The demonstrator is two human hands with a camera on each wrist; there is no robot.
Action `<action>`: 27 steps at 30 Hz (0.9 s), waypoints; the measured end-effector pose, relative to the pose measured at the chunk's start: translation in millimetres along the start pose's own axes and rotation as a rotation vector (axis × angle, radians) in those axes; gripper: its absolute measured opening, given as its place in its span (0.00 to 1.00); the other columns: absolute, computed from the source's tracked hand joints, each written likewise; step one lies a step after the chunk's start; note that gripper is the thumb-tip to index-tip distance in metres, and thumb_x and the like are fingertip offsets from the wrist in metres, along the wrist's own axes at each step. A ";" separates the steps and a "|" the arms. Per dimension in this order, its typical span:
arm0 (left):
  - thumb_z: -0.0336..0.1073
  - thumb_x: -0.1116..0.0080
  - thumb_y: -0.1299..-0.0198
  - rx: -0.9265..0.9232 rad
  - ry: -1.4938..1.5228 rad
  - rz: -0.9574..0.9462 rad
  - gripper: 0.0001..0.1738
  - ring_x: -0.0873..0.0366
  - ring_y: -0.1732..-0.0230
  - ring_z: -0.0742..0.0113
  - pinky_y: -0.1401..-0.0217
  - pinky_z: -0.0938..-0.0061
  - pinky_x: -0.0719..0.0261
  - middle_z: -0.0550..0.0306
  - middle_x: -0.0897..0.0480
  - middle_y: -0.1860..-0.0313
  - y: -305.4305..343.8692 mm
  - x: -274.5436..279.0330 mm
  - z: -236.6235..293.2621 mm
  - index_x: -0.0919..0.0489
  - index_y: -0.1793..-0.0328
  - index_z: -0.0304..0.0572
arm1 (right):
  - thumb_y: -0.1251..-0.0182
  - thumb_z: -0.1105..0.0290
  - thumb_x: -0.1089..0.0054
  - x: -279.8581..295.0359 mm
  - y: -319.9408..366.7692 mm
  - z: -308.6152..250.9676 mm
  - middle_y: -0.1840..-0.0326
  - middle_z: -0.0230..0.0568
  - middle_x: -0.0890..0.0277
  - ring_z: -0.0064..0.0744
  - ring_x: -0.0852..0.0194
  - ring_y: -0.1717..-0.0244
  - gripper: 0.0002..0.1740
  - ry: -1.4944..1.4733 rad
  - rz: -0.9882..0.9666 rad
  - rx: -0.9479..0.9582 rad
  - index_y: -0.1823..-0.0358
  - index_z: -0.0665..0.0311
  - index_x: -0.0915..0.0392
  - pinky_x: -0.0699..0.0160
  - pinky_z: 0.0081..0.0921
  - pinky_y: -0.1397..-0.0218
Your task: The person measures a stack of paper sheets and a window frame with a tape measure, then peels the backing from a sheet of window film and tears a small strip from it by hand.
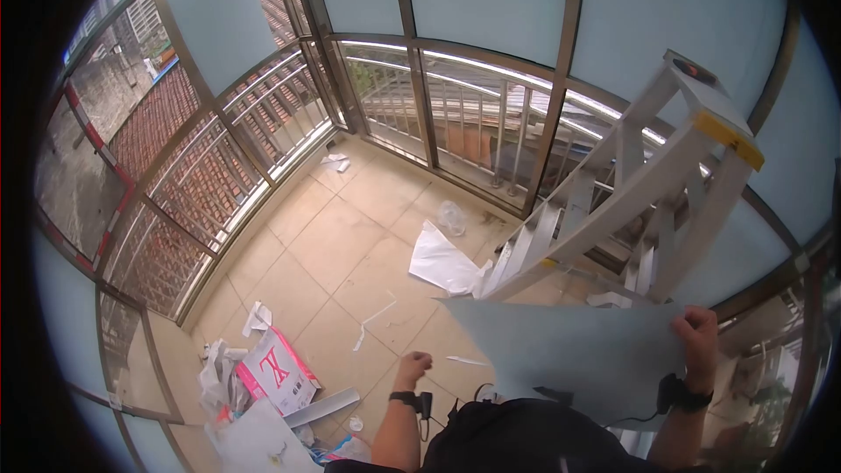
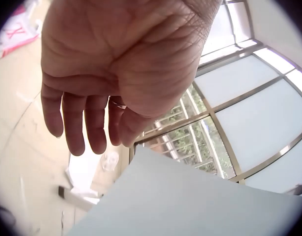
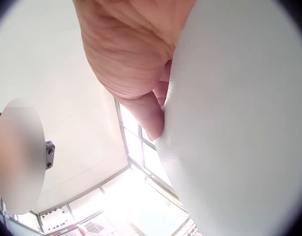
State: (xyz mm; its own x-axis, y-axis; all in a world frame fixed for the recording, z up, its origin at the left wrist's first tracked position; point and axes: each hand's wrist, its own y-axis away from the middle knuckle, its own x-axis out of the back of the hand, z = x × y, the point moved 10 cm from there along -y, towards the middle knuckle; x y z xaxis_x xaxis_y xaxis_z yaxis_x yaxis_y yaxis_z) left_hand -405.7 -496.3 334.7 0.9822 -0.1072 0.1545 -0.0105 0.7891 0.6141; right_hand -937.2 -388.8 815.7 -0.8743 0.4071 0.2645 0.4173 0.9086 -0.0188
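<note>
A large pale blue-grey sheet (image 1: 561,346) hangs in front of the person's body, its far left corner pointing out over the floor. At its upper right edge my right hand (image 1: 698,343) pinches it; in the right wrist view the thumb of the right hand (image 3: 131,73) lies against the sheet's edge, and the other fingers are partly hidden behind it. My left hand (image 1: 413,370) is held apart from the sheet, left of its corner. The left wrist view shows the left hand (image 2: 116,73) with its fingers loosely bent and nothing between them.
An aluminium stepladder (image 1: 639,184) stands on the right by the windows. White paper (image 1: 444,260) lies by its feet. At lower left are a pink-and-white box (image 1: 279,374), crumpled plastic (image 1: 219,377) and a white panel (image 1: 263,440). Windows with railings (image 1: 473,114) surround the tiled floor.
</note>
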 end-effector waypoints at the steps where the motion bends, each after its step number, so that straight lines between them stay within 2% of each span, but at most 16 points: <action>1: 0.40 0.37 0.42 0.060 -0.005 -0.080 0.16 0.15 0.66 0.68 0.70 0.74 0.23 0.55 0.14 0.66 7.1 -27.5 -15.3 0.16 0.54 0.34 | 0.42 0.74 0.39 -3.9 3.2 1.8 0.75 0.30 0.20 0.17 0.25 0.73 0.07 0.003 -0.002 0.001 0.69 0.71 0.17 0.28 0.16 0.67; 4: 0.42 0.36 0.41 0.055 -0.135 -0.222 0.18 0.15 0.66 0.65 0.66 0.72 0.20 0.54 0.13 0.65 29.5 -75.2 -8.9 0.16 0.54 0.33 | 0.42 0.73 0.39 -14.5 9.3 12.6 0.73 0.29 0.19 0.17 0.25 0.71 0.07 -0.036 0.013 -0.024 0.68 0.71 0.16 0.28 0.17 0.65; 6: 0.42 0.34 0.42 -0.178 -0.381 -0.236 0.19 0.15 0.63 0.60 0.60 0.68 0.19 0.48 0.13 0.64 35.1 -85.3 41.6 0.16 0.53 0.32 | 0.41 0.72 0.38 -15.2 10.7 23.2 0.73 0.29 0.20 0.17 0.25 0.70 0.07 -0.057 0.037 -0.038 0.68 0.71 0.17 0.28 0.18 0.65; 7: 0.42 0.33 0.43 -0.274 -0.410 -0.147 0.20 0.14 0.60 0.55 0.56 0.66 0.19 0.43 0.13 0.63 35.6 -76.2 71.8 0.17 0.54 0.32 | 0.41 0.72 0.38 -11.5 11.6 23.8 0.73 0.29 0.20 0.17 0.25 0.70 0.07 -0.058 0.055 -0.036 0.68 0.71 0.17 0.28 0.18 0.65; 9: 0.43 0.33 0.41 -0.436 -0.333 0.071 0.20 0.16 0.60 0.59 0.54 0.69 0.19 0.48 0.14 0.63 67.1 -47.2 163.5 0.17 0.53 0.32 | 0.40 0.71 0.39 -11.6 14.8 26.7 0.72 0.30 0.20 0.18 0.26 0.70 0.08 0.069 -0.008 -0.054 0.66 0.71 0.17 0.29 0.18 0.65; 10: 0.42 0.32 0.41 -0.615 -0.341 0.211 0.19 0.16 0.58 0.57 0.52 0.67 0.19 0.46 0.14 0.60 75.1 -30.4 201.2 0.17 0.53 0.32 | 0.40 0.71 0.39 -9.6 16.5 26.5 0.72 0.30 0.20 0.18 0.26 0.70 0.08 0.064 0.022 -0.057 0.66 0.71 0.17 0.29 0.18 0.65; 11: 0.40 0.30 0.44 -0.664 -0.280 0.278 0.20 0.18 0.51 0.54 0.50 0.64 0.20 0.45 0.16 0.54 97.3 -14.3 247.9 0.19 0.50 0.35 | 0.39 0.71 0.39 -11.7 17.9 24.5 0.73 0.30 0.20 0.18 0.26 0.70 0.09 0.044 0.043 -0.059 0.67 0.71 0.17 0.29 0.18 0.66; 12: 0.36 0.29 0.46 -0.773 -0.170 0.323 0.24 0.20 0.47 0.56 0.48 0.65 0.21 0.47 0.19 0.49 128.5 -1.4 296.5 0.22 0.45 0.35 | 0.39 0.71 0.39 -12.0 18.7 23.2 0.73 0.30 0.20 0.18 0.26 0.71 0.09 0.026 0.067 -0.062 0.67 0.72 0.18 0.29 0.19 0.66; 14: 0.26 0.33 0.47 -0.977 -0.031 0.384 0.31 0.29 0.36 0.59 0.38 0.65 0.28 0.51 0.27 0.39 196.5 22.3 380.5 0.30 0.36 0.37 | 0.39 0.71 0.39 -10.4 19.8 17.3 0.73 0.30 0.20 0.18 0.25 0.71 0.09 -0.034 0.096 -0.056 0.66 0.72 0.17 0.28 0.18 0.65; 15: 0.30 0.34 0.48 -1.156 0.090 0.364 0.37 0.34 0.30 0.57 0.35 0.62 0.31 0.50 0.31 0.33 233.1 32.7 413.5 0.35 0.30 0.37 | 0.39 0.72 0.38 -15.3 20.1 9.7 0.72 0.31 0.19 0.18 0.25 0.70 0.09 -0.023 0.072 -0.041 0.65 0.72 0.16 0.27 0.18 0.65; 17: 0.55 0.38 0.44 -1.550 0.198 0.488 0.48 0.38 0.26 0.49 0.32 0.57 0.33 0.43 0.36 0.27 321.3 50.4 465.1 0.42 0.25 0.34 | 0.39 0.74 0.38 -22.2 21.3 9.1 0.70 0.31 0.18 0.18 0.24 0.69 0.09 -0.066 0.032 -0.047 0.61 0.72 0.15 0.25 0.18 0.63; 18: 0.62 0.44 0.40 -1.783 0.165 0.509 0.48 0.38 0.26 0.46 0.32 0.55 0.32 0.41 0.38 0.26 376.8 45.8 489.0 0.43 0.24 0.36 | 0.39 0.74 0.38 -23.3 21.8 9.5 0.70 0.31 0.18 0.18 0.24 0.69 0.09 -0.065 0.051 -0.056 0.61 0.72 0.15 0.25 0.18 0.63; 19: 0.71 0.59 0.36 -1.857 0.412 0.448 0.50 0.45 0.22 0.43 0.23 0.45 0.46 0.38 0.44 0.21 393.0 74.4 477.5 0.47 0.20 0.40 | 0.39 0.74 0.38 -27.2 21.0 7.5 0.71 0.31 0.18 0.18 0.25 0.70 0.08 -0.084 0.048 -0.054 0.63 0.71 0.15 0.27 0.18 0.65; 20: 0.75 0.63 0.37 -2.005 0.400 0.526 0.53 0.51 0.20 0.39 0.22 0.42 0.51 0.34 0.50 0.20 446.9 48.0 498.3 0.49 0.19 0.42 | 0.38 0.74 0.39 -29.8 21.2 7.1 0.73 0.30 0.19 0.17 0.25 0.71 0.07 -0.101 0.041 -0.051 0.66 0.71 0.16 0.29 0.17 0.66; 22: 0.72 0.40 0.46 -2.184 0.634 0.317 0.53 0.45 0.22 0.40 0.28 0.43 0.37 0.49 0.43 0.21 501.0 30.8 508.9 0.42 0.20 0.57 | 0.38 0.75 0.39 -29.6 23.7 14.0 0.72 0.30 0.19 0.17 0.25 0.70 0.07 -0.093 0.045 -0.064 0.65 0.71 0.16 0.28 0.18 0.65; 27: 0.73 0.41 0.46 -2.244 0.657 0.116 0.53 0.48 0.22 0.40 0.28 0.42 0.39 0.50 0.45 0.20 528.3 33.8 518.3 0.43 0.20 0.58 | 0.37 0.73 0.36 -21.8 31.8 27.8 0.69 0.30 0.18 0.16 0.25 0.67 0.08 -0.082 0.066 -0.076 0.62 0.71 0.15 0.26 0.18 0.62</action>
State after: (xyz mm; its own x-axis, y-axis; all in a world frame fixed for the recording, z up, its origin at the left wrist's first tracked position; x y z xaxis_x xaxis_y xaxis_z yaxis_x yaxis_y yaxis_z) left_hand -475.3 -396.5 1065.6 0.9041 -0.2541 -0.3436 -0.3527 0.0105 -0.9357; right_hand -911.8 -366.1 782.5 -0.8604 0.4748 0.1851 0.4893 0.8712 0.0399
